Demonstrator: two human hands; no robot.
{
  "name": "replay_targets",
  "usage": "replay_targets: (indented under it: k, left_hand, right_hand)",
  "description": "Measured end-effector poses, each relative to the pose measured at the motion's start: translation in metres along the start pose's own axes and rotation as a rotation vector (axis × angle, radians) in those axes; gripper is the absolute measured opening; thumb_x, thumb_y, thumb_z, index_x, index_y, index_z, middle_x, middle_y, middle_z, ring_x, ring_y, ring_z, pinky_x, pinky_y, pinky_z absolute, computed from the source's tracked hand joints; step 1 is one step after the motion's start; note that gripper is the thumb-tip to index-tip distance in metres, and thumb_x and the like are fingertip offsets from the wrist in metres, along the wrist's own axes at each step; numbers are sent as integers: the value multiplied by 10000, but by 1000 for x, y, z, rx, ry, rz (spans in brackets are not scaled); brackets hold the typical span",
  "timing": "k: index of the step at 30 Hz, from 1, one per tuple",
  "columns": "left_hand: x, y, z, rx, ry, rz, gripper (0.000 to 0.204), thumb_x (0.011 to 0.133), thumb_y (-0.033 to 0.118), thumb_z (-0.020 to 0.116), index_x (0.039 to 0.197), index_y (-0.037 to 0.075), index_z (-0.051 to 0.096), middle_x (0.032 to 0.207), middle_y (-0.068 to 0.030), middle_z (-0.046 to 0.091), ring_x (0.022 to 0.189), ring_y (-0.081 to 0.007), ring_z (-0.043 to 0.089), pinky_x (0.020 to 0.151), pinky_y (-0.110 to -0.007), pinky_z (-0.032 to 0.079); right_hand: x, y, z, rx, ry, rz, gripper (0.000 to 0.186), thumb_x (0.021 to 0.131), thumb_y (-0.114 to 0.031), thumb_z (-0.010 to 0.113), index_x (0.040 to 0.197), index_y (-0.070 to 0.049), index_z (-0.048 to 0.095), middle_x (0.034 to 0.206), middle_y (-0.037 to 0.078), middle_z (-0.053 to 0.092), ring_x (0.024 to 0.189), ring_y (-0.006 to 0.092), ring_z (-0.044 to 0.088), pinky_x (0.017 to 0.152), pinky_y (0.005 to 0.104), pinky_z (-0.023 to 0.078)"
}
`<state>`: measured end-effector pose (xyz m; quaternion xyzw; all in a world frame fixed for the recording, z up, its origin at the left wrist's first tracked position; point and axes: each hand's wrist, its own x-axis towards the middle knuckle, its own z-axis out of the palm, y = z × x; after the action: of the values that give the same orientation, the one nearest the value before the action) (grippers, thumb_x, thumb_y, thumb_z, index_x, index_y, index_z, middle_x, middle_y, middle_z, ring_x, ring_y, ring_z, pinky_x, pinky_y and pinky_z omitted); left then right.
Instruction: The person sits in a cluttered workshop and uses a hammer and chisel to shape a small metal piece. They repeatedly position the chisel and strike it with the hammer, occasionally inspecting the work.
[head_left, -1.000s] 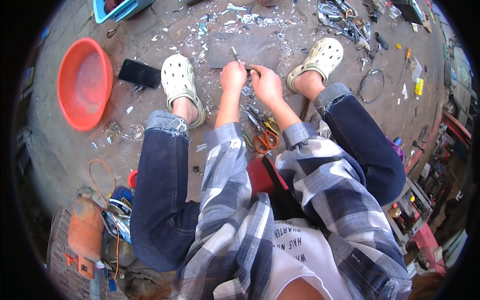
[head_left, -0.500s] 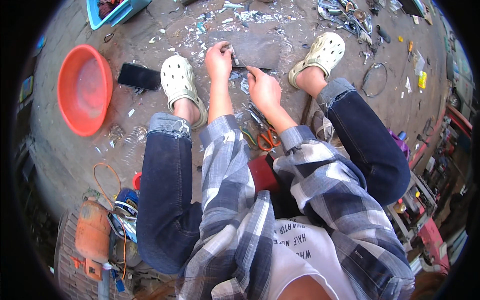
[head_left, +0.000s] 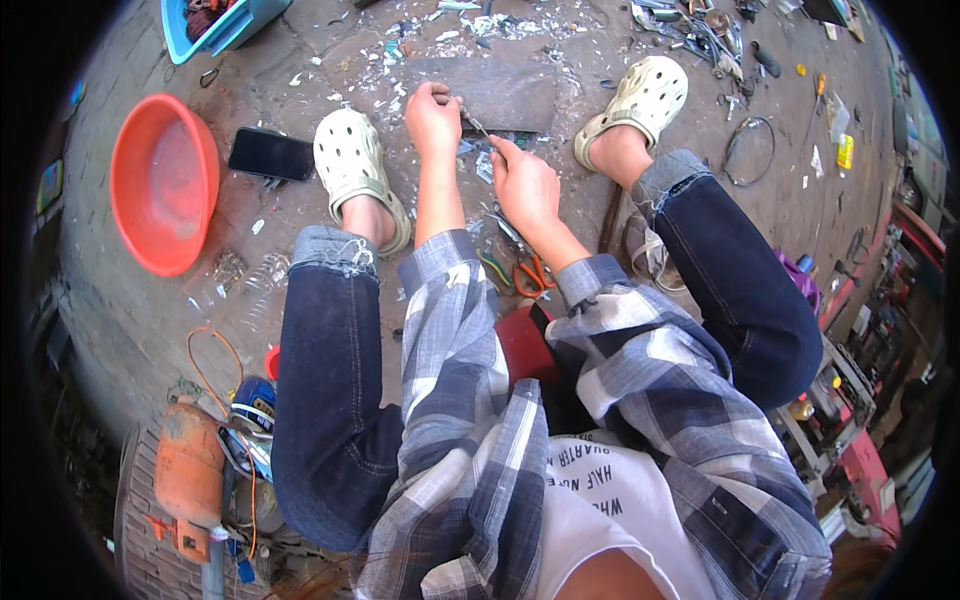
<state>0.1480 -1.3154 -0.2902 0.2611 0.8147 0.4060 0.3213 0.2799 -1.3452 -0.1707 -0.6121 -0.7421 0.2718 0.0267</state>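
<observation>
My left hand (head_left: 434,122) is closed in a pinch on a small piece, mostly hidden by the fingers, at the near-left edge of a flat dark plate (head_left: 500,92) on the ground. Just to its right and nearer me, my right hand (head_left: 527,185) is closed round a slim metal tool (head_left: 475,123). The tool's thin shaft points up-left and reaches the left fingertips; its kind cannot be made out. Below the right hand lie pliers with orange handles (head_left: 534,276) and another tool with green-and-yellow handles (head_left: 494,268).
My pale clogs (head_left: 345,158) stand either side of the plate. White scraps litter the ground beyond. A phone (head_left: 270,154), a red basin (head_left: 165,185) and a blue bin (head_left: 222,28) are leftward. Metal scrap (head_left: 695,40) and a wire loop (head_left: 750,152) lie rightward.
The pale piece showing at my left fingertips is now less visible, as the fingers have turned. My right hand has shifted slightly left, and the tool's shaft shows more clearly between the hands.
</observation>
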Motion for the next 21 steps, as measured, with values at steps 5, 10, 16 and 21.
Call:
replay_targets:
  k: [5,10,16,21]
  left_hand:
    - [-1,-5,4,34,-8,32,135,737,18,695,854,-39,659,716,-107,678,587,-157,659,543,-272,514]
    - [-3,-2,5,15,3,-14,128,743,18,700,841,-48,650,705,-116,676,582,-152,658,534,-270,511]
    - [-5,0,5,-18,25,-89,116,747,22,703,807,-46,631,698,-127,676,586,-152,662,530,-268,509]
    - [-8,6,9,-56,83,-196,146,663,70,757,717,14,634,650,-115,644,693,-266,619,686,-379,478]
  right_hand:
    - [2,3,1,-31,39,-42,244,866,-218,564,1091,-159,636,778,155,640,694,350,635,624,454,505]
    - [0,2,1,-77,36,-37,255,869,-227,565,1108,-163,630,774,142,631,676,342,633,612,446,506]
    - [-2,-4,7,-121,31,-4,273,875,-223,556,1135,-166,617,803,143,630,675,339,634,610,449,506]
    - [-6,-3,9,-86,90,12,272,872,-213,559,1129,-152,620,795,143,627,670,339,634,605,455,504]
